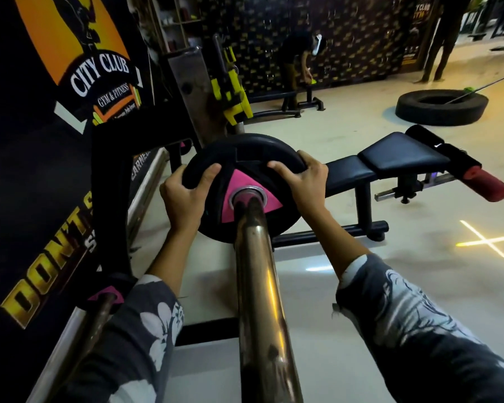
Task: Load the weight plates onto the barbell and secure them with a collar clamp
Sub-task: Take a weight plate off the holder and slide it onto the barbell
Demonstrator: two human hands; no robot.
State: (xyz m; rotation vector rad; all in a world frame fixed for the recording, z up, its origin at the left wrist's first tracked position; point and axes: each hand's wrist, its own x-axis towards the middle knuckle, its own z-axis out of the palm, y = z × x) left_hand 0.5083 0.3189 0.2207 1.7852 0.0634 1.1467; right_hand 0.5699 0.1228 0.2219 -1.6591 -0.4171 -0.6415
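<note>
The barbell sleeve (259,286) runs lengthwise away from the camera, its long axis pointing forward and slightly up toward the gym floor, the steel shiny and worn. A black weight plate (239,181) with pink wedges is threaded on it, its face square to the bar and its metal-ringed hole around the sleeve. The left hand (184,196) curls over the plate's left rim, thumb on the face and fingers wrapped behind. The right hand (303,181) grips the upper right rim the same way, fingers closed over the edge. Beyond the plate stands a black padded bench (390,161), and farther off a tyre (441,107) lies on the floor.
</note>
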